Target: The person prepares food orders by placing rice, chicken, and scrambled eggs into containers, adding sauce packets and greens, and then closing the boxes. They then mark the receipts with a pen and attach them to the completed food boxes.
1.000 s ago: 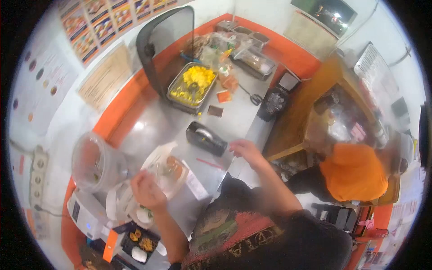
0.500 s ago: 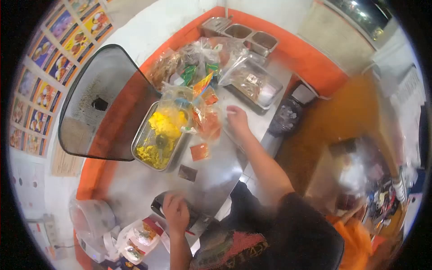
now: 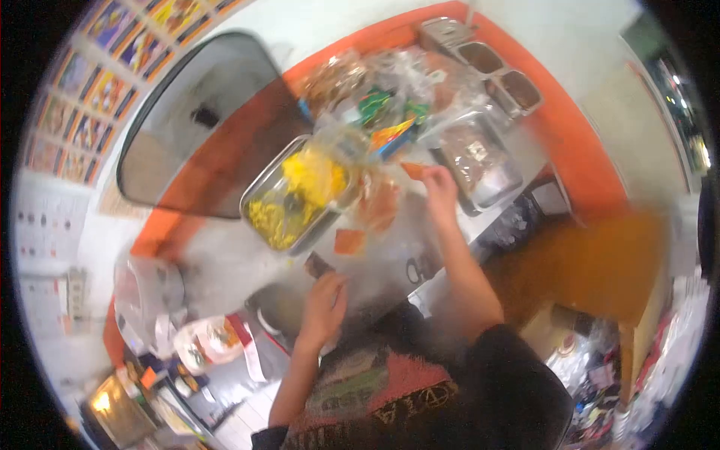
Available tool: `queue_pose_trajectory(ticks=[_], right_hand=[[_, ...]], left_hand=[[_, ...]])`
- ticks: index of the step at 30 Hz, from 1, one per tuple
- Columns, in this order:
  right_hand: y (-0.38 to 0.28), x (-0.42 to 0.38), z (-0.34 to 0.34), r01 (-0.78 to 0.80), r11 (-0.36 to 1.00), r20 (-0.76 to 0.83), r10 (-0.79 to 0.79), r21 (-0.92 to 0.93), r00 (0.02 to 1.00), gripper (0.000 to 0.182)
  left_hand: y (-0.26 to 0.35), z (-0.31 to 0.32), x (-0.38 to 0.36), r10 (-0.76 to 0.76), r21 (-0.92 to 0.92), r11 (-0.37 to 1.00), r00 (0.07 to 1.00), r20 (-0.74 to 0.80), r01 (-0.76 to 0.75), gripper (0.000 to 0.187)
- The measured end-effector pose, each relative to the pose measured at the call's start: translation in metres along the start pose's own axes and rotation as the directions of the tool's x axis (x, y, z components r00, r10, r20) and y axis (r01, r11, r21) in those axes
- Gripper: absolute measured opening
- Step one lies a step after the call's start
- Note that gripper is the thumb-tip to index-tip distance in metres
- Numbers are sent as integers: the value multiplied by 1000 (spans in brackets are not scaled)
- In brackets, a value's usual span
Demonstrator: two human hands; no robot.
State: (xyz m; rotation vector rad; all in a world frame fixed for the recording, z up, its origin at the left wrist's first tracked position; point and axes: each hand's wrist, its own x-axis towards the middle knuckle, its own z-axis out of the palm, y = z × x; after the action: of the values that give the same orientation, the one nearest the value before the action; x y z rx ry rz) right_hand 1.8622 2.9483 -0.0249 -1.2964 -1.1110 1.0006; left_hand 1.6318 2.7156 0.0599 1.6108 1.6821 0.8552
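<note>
My right hand (image 3: pixel 441 191) is closed, pinching a small orange sachet (image 3: pixel 412 171) in its fingertips, beside the clear bags. My left hand (image 3: pixel 326 304) is closed at the lower edge of a small dark brown sachet (image 3: pixel 318 264); blur hides the exact grip. Another orange sachet (image 3: pixel 349 241) lies flat on the metal table (image 3: pixel 382 285) between the hands. Next to it, a clear plastic bag (image 3: pixel 379 201) has orange contents. A steel tray (image 3: pixel 309 238) holds yellow food (image 3: pixel 313 176) with a dark utensil in it.
Plastic bags (image 3: pixel 397 82) pile along the orange ledge. A steel pan (image 3: pixel 499 187) with bagged food stands right, below metal containers (image 3: pixel 517 90). Black handle loops (image 3: pixel 416 270) lie near the table edge. A mesh cover (image 3: pixel 202 127) leans left, above a plastic tub (image 3: pixel 150 296).
My left hand has left the dark object at the lower left and reached the brown sachet. My right hand now holds an orange sachet. The view has turned.
</note>
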Motion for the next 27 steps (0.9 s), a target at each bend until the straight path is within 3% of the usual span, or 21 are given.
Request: queue_pose_trajectory(ticks=[2, 4, 5, 7, 8, 10, 11, 12, 13, 14, 16, 18, 20, 22, 23, 24, 26, 27], right_hand=[[-29, -43, -7, -91, 982, 148, 67, 166, 987, 10], [-49, -90, -1, -383, 921, 366, 334, 68, 869, 11], [-57, -113, 7, -416, 909, 483, 353, 25, 801, 11], [-69, -153, 33, -466, 882, 694, 379, -70, 612, 13], [-71, -159, 44, -417, 897, 729, 383, -146, 568, 16], [-66, -160, 68, -292, 918, 811, 378, -268, 446, 24], [-25, -159, 75, -124, 969, 788, 247, -216, 563, 36], [-8, -149, 88, 169, 982, 790, -39, -83, 612, 40], [18, -137, 98, -58, 969, 782, 228, -239, 581, 40], [60, -123, 101, 180, 940, 799, 135, -291, 586, 40], [85, -121, 112, 500, 770, 803, 26, -396, 596, 41], [65, -127, 119, 649, 557, 776, -14, -518, 630, 44], [106, -113, 116, 599, 576, 745, 28, -556, 666, 32], [104, -111, 123, 672, 501, 790, 39, -545, 611, 24], [78, -115, 120, 758, 411, 841, 41, -506, 539, 21], [65, -124, 119, 729, 384, 775, -50, -567, 629, 19], [25, -144, 123, 623, 509, 679, -97, -594, 728, 17], [1, -158, 126, 544, 606, 643, -68, -581, 763, 16]], left_hand=[[1, -2, 4, -53, -95, 994, 997, -49, 48, 31], [6, 1, 5, -185, -328, 933, 978, -97, 144, 36], [7, 1, 2, -252, -439, 880, 961, -110, 181, 38], [-22, 8, -12, -413, -738, 604, 910, 34, 301, 39], [-35, 5, -22, -467, -843, 427, 878, 104, 327, 39], [-44, -9, -49, -528, -866, 392, 847, 64, 310, 37], [-57, -13, -69, -562, -877, 377, 826, 37, 296, 36], [-68, -19, -87, -587, -887, 365, 809, 16, 283, 36], [-74, -24, -106, -630, -902, 348, 777, -25, 254, 35], [-73, -34, -123, -664, -921, 328, 744, -68, 209, 35], [-66, -58, -155, -721, -952, 280, 681, -127, 119, 34], [-72, -79, -193, -828, -950, 304, 513, -225, 74, 35], [-85, -98, -233, -862, -950, 309, 412, -294, -32, 35], [-101, -122, -271, -889, -940, 335, 307, -340, -70, 35], [-110, -135, -290, -896, -932, 353, 254, -363, -86, 34], [-122, -147, -309, -900, -925, 369, 214, -380, -89, 34], [-150, -172, -342, -903, -914, 395, 146, -404, -90, 32], [-160, -186, -355, -890, -909, 389, 193, -412, -146, 31]])
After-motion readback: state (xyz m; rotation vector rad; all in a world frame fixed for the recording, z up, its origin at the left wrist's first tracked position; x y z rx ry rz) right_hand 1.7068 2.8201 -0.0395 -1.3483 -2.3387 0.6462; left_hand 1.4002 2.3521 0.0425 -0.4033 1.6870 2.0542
